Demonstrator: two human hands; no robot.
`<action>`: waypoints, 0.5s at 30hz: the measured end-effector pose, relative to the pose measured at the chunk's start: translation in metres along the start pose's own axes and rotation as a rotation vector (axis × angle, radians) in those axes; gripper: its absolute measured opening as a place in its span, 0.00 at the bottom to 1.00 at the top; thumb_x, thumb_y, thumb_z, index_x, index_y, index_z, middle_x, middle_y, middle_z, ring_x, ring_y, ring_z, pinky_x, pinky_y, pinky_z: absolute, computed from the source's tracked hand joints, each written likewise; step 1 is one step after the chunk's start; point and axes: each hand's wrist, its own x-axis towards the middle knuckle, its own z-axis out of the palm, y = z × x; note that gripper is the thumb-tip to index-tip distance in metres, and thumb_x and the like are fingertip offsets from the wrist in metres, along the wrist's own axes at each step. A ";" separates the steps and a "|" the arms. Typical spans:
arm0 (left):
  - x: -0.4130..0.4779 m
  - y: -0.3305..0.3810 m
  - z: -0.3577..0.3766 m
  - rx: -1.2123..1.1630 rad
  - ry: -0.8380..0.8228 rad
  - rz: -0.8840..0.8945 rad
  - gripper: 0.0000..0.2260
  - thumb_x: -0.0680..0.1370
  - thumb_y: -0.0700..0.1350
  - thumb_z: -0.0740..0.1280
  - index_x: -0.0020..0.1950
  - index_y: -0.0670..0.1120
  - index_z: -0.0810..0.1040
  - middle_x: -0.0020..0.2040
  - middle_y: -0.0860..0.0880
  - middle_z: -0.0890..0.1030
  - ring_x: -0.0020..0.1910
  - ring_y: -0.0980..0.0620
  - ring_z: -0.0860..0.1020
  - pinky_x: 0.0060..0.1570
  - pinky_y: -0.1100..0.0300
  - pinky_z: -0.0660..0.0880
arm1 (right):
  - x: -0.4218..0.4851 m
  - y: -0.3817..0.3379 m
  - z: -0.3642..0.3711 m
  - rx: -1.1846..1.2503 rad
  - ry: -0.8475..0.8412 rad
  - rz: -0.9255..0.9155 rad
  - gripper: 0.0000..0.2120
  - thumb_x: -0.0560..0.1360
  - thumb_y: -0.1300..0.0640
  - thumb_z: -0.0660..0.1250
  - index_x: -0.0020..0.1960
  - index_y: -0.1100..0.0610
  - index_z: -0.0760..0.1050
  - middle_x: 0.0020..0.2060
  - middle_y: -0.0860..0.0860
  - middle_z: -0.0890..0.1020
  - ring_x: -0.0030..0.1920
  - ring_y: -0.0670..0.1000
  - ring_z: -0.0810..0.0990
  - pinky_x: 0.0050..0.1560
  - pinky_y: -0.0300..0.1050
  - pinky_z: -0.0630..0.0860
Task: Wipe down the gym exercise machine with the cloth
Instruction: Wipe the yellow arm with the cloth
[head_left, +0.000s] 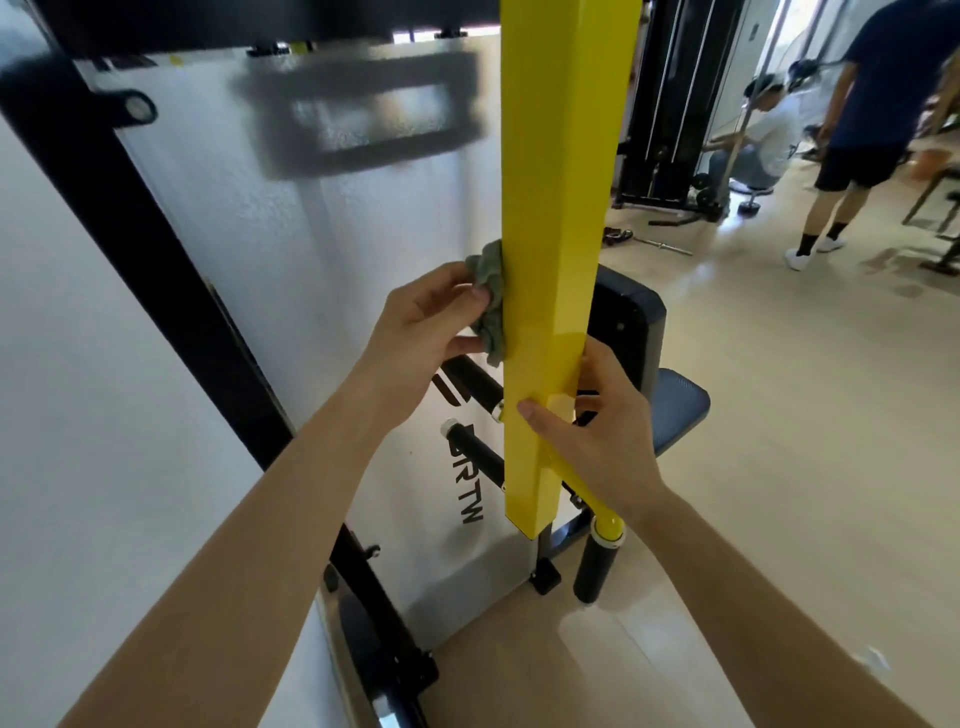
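Hands are both engaged on the machine. The left hand (426, 317) pinches a bunched green cloth (488, 306) between thumb and fingers and presses it against the left face of the yellow beam (556, 208). The right hand (597, 431) grips the same beam lower down, thumb laid across the front face and fingers wrapped round the right edge. Cloth: soft, light and limp. It should conform to flat faces and corners, but a bunched wad can roll or slip out, so hold it by the gathered bulk with the palm backing it. Beam: rigid square section, apparently metal, with a glossy painted finish that is likely slick under a bare palm. Its lower end hangs free in front of the white panel (311, 234) and the seat pad (675, 410), so it may swing; bracing it near that end appears advisable.
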 end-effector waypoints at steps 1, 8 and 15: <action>0.001 0.005 0.001 0.008 0.014 0.020 0.11 0.83 0.40 0.63 0.64 0.44 0.79 0.52 0.50 0.84 0.51 0.51 0.83 0.50 0.53 0.82 | 0.001 0.001 -0.001 -0.005 -0.004 -0.004 0.34 0.65 0.28 0.71 0.67 0.33 0.63 0.55 0.24 0.71 0.55 0.30 0.74 0.47 0.28 0.71; -0.034 -0.035 0.014 0.039 0.103 -0.044 0.04 0.81 0.39 0.67 0.51 0.46 0.82 0.48 0.45 0.84 0.47 0.48 0.85 0.47 0.54 0.83 | -0.001 0.007 -0.008 -0.003 -0.042 -0.052 0.35 0.67 0.31 0.70 0.70 0.37 0.64 0.56 0.26 0.73 0.57 0.32 0.75 0.46 0.25 0.72; -0.078 -0.109 0.032 0.079 0.237 -0.071 0.08 0.80 0.34 0.67 0.48 0.46 0.82 0.42 0.49 0.85 0.39 0.48 0.85 0.43 0.61 0.82 | -0.007 0.014 -0.013 0.004 -0.091 -0.066 0.38 0.71 0.42 0.75 0.76 0.47 0.63 0.65 0.42 0.75 0.61 0.43 0.77 0.55 0.33 0.76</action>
